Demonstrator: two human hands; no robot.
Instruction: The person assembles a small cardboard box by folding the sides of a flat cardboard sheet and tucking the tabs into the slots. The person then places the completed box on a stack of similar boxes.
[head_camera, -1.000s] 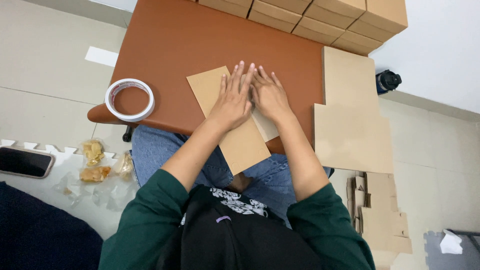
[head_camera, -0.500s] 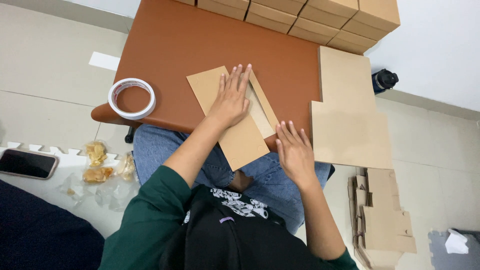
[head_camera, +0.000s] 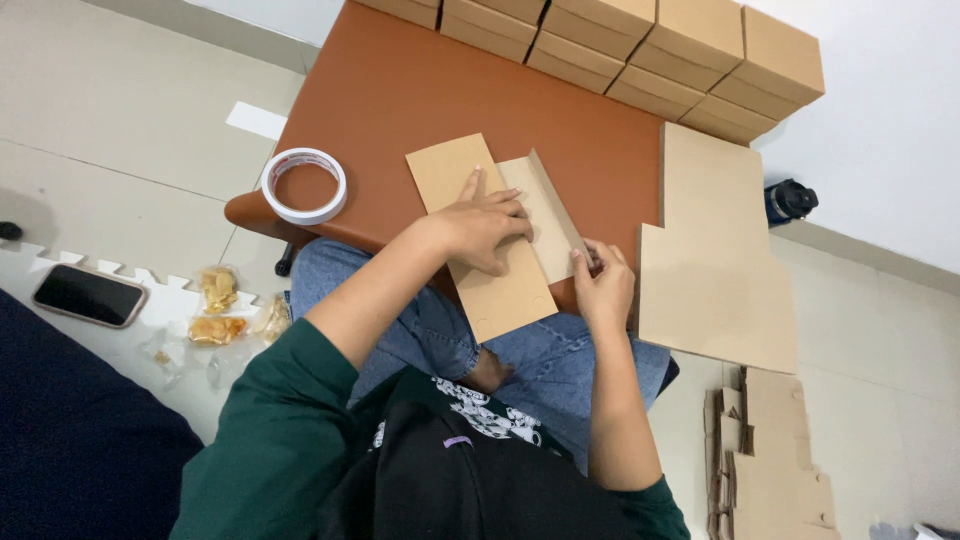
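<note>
Right hand (head_camera: 603, 285) returned, pinching the cardboard flap (head_camera: 560, 215); left hand (head_camera: 485, 228) presses flat, open.

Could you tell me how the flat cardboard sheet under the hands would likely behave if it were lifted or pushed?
The cardboard sheet looks thin, so probably light and somewhat bendy. Its raised flap at the right hand suggests it folds along creases. The left hand presses it flat; on the smooth table it might slide.

Flat cardboard blank (head_camera: 480, 235) at table (head_camera: 400, 90) near edge: left hand (head_camera: 485, 228) pressing; right hand (head_camera: 603, 285) lifting side flap (head_camera: 560, 205).
</note>
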